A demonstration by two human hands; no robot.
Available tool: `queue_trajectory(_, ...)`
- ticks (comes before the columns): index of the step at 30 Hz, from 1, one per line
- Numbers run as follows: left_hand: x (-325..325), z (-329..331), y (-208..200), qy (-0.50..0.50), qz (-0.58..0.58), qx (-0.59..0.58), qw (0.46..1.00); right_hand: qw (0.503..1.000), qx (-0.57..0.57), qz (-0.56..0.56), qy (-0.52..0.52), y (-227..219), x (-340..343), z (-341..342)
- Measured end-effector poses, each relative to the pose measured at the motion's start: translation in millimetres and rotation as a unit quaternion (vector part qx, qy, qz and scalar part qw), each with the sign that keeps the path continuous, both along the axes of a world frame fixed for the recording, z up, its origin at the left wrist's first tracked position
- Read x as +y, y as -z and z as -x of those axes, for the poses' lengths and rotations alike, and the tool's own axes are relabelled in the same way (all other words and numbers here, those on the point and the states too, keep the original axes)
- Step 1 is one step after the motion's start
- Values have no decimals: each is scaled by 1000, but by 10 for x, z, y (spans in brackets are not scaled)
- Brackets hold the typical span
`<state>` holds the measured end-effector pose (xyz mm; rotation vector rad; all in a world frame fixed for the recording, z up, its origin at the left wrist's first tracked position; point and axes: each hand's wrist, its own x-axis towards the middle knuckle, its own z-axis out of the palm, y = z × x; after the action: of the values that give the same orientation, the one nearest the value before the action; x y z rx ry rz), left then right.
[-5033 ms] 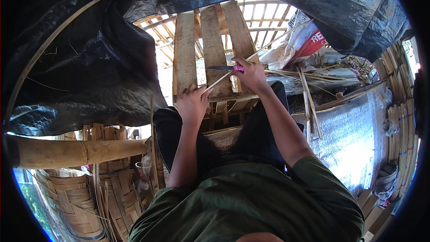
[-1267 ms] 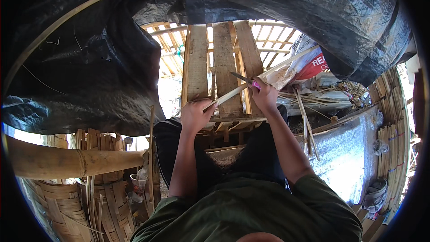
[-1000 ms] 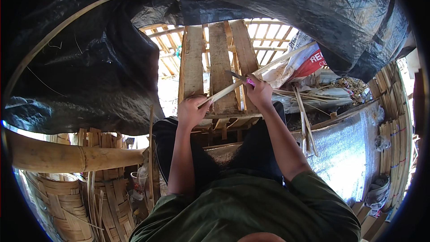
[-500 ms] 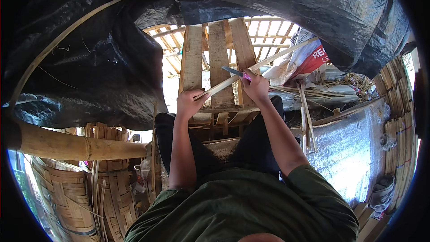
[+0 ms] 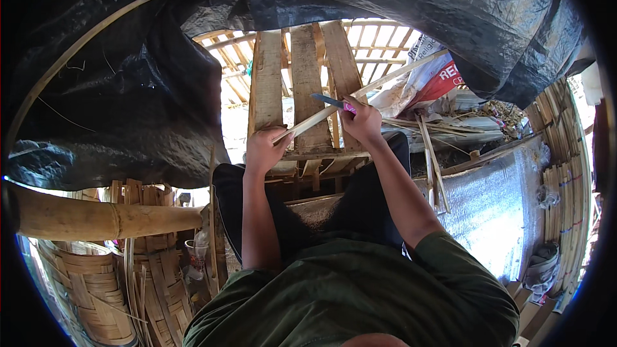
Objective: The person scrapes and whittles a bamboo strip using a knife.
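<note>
Head view: strip (image 5: pixel 315 119) slants above tabletop (image 5: pixel 309 77). Left hand (image 5: pixel 265 146): fingers closed on its near end. Right hand (image 5: pixel 363 122): fingers round knife (image 5: pixel 330 100), blade crossing strip. Strip looks light, springy, maybe sharp-edged; likely best pinched near end.

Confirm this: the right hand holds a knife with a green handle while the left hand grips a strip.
No: the handle is pink, not green, as the head view shows. The right hand does hold the knife, and the left hand grips the strip.
</note>
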<state>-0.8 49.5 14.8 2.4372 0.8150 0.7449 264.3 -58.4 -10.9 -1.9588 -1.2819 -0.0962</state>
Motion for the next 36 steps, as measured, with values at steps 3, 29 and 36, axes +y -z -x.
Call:
queue_trajectory(3,-33,47,-5,-52,44,-34,997,998,1,67,-7,-259,-26,124)
queue_trajectory(29,83,122,52,-23,1,-68,997,947,99,286,107,-360,423,-22)
queue_trajectory(36,97,73,49,-24,14,-30,999,951,127,264,99,-308,377,13)
